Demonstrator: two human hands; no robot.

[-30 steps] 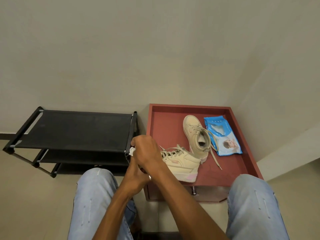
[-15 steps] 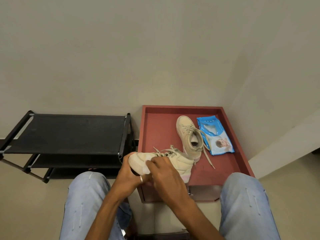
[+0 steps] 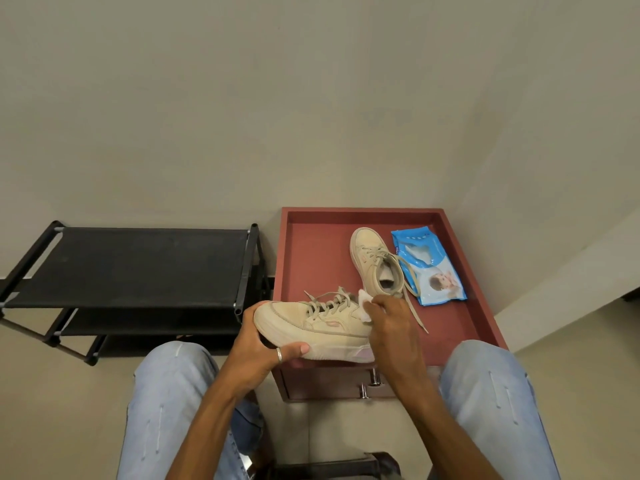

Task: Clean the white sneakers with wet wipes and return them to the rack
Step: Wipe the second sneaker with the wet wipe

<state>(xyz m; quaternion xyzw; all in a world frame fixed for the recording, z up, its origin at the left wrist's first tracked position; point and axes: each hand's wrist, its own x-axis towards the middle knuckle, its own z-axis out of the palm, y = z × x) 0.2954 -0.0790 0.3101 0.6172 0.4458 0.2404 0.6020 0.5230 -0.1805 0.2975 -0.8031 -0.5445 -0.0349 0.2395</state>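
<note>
- Two pale walls [image 3: 277, 98] meet in a corner at your right and fill most of the view. The floor [image 3: 52, 410] below them is pale too.
- The black rack [image 3: 138, 268] stands against the wall at your left. The frame cuts off its left end, and the top shelf hides most of the lower ones.
- The red cabinet [image 3: 311, 251] stands just beside the rack, with your knees in light jeans either side of it. Little of its front shows apart from two metal handles [image 3: 370, 383].
- One sneaker [image 3: 311, 323] is held above the cabinet's near edge, toe toward the rack. Your left hand [image 3: 256, 348] grips its sole from beneath, and your right hand [image 3: 391, 323] hides the heel.
- The second sneaker [image 3: 374, 265] lies on the cabinet top, with a lace trailing over the blue wipes pack [image 3: 429, 268] just beside it. The pack's print is too small to read.
- Your right hand pinches a white wipe [image 3: 365, 301] against the held sneaker's collar, and your fingers cover most of it.
</note>
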